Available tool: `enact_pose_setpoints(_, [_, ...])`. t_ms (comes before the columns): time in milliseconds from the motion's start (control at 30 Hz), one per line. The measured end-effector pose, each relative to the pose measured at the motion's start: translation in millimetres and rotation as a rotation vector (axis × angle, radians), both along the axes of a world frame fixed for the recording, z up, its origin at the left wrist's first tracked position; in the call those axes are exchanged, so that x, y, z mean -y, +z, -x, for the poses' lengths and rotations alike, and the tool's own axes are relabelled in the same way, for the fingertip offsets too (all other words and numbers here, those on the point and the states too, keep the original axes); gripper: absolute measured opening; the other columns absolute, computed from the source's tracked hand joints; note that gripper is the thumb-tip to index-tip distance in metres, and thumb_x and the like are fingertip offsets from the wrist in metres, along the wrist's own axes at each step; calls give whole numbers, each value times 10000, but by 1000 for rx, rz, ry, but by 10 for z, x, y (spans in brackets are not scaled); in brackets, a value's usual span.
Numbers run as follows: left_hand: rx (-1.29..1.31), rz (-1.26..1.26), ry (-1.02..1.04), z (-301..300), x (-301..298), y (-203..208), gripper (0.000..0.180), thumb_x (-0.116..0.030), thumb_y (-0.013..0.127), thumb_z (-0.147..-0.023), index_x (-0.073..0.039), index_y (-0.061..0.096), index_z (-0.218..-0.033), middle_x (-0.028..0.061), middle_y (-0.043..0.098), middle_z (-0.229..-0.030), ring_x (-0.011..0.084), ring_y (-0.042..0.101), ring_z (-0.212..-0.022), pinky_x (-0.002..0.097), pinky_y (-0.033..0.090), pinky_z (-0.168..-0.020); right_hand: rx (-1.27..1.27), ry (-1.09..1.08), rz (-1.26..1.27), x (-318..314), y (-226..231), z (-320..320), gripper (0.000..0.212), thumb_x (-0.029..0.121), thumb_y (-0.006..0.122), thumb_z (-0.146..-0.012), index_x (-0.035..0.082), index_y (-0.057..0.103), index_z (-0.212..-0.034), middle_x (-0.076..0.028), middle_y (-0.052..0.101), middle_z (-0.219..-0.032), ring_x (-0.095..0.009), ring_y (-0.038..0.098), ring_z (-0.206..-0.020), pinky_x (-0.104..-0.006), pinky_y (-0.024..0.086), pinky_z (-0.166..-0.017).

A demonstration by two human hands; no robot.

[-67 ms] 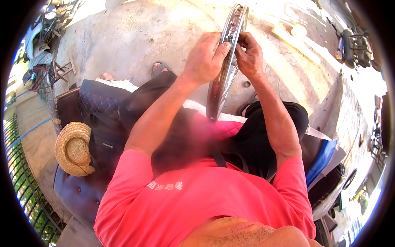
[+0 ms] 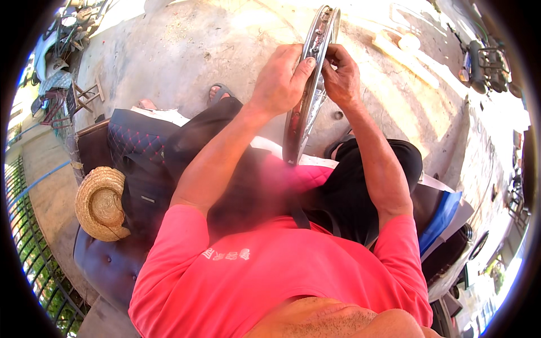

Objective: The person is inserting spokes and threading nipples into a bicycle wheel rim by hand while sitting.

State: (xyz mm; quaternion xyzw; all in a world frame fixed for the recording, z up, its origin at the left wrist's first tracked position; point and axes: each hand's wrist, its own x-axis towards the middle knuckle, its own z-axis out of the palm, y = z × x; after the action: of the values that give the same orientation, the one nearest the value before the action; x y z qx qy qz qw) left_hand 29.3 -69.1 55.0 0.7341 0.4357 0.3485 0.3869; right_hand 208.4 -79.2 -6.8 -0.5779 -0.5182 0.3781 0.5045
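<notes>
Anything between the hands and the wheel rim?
Nothing visible. The left hand grips the wheel rim directly, thumb on it. The right hand is at its right side; those fingertips are partly hidden, so exact contact is unclear.

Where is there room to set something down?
Concrete floor lies bare left of the left hand, beyond the sandal; another patch separates the right hand from the pale beam. Crowded: around the straw hat and tufted seat, and between the hands, at the wheel rim.
</notes>
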Motion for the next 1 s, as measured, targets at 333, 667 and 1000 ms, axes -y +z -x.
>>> enact_pose_setpoints(333, [3, 31, 1, 1, 10, 28, 376, -278, 561, -1075, -15, 649, -1329, 222, 656, -1243, 375, 637, -1162, 423, 485, -1017, 0, 7, -4, 4, 16, 5, 247, 183, 718, -980, 2, 720, -1149, -135, 739, -1116, -230, 716, -1008, -376, 552, -908])
enact_pose_setpoints(667, [30, 10, 7, 4, 6, 7, 372, -278, 537, -1091, -8, 640, -1325, 220, 653, -1220, 375, 637, -1138, 431, 490, -997, 85, 24, -61, -16, 21, -22, 244, 195, 722, -976, -1, 728, -1122, -121, 756, -1019, -235, 716, -959, -376, 552, -893])
enact_pose_setpoints(1000, [54, 3, 10, -13, 13, -9, 352, -278, 532, -1095, 2, 644, -1276, 222, 653, -1161, 385, 645, -1079, 444, 511, -939, 13, 16, 1, -5, -7, -22, 219, 185, 708, -981, 8, 740, -1106, -124, 744, -1037, -239, 719, -976, -377, 553, -890])
